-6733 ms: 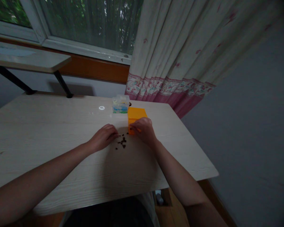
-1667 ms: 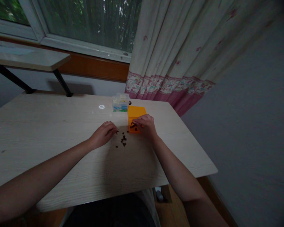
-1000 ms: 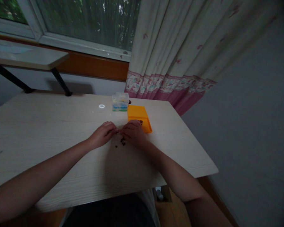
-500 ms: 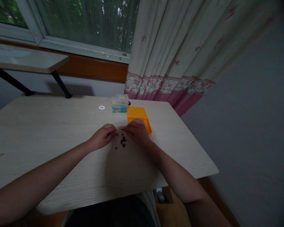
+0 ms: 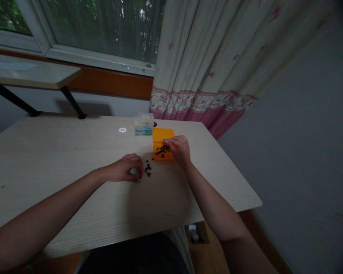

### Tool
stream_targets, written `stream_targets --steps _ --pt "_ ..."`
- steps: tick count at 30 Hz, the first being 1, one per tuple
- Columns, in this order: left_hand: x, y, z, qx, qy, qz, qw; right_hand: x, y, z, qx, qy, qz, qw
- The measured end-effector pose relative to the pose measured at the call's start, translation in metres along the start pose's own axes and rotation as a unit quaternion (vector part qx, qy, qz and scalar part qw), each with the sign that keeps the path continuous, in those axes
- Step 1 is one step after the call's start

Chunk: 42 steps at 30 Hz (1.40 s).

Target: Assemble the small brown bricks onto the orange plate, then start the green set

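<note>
My left hand (image 5: 129,167) rests low over the table, thumb and fingers curled into a loop and closed at the tips on a small dark brown piece (image 5: 140,177). Just right of it lie several more loose dark pieces (image 5: 148,167), bean-sized, their exact kind too small to make out. Over the right side of an orange plastic box (image 5: 162,133), my right hand (image 5: 179,149) pinches another small dark piece (image 5: 164,140). Inside the box's near part is a cluster of similar pieces (image 5: 162,149), partly covered by my fingers.
A clear plastic case (image 5: 143,125) with blue and green layers stands behind the box on the left. The pale wooden table (image 5: 74,152) carries a raised shelf (image 5: 57,76) on black legs at the back left. Curtains (image 5: 200,102) hang by the window behind.
My right hand has moved from the loose pieces to the right, over the orange box, uncovering the pieces inside. My left hand has turned and closed on the separate piece nearest me.
</note>
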<state>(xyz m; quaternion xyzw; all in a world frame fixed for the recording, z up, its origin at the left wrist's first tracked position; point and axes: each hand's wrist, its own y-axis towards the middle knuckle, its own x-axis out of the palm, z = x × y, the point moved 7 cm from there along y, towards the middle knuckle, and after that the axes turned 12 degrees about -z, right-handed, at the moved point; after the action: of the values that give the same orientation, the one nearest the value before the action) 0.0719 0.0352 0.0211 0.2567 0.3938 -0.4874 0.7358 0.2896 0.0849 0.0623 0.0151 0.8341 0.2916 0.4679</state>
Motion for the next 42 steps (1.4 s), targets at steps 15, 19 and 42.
stream_targets --steps 15,19,42 --pt "-0.002 -0.002 0.007 0.003 -0.008 0.037 0.999 -0.009 0.000 0.006 0.010 0.034 0.035 0.999" --pt "-0.001 -0.003 0.007 0.001 0.001 0.052 0.999 -0.005 0.001 0.012 0.025 0.021 0.019 0.999" --pt "-0.017 -0.011 -0.029 -0.106 -0.107 0.266 0.952 0.031 0.002 0.011 0.043 -0.129 -0.093 0.986"
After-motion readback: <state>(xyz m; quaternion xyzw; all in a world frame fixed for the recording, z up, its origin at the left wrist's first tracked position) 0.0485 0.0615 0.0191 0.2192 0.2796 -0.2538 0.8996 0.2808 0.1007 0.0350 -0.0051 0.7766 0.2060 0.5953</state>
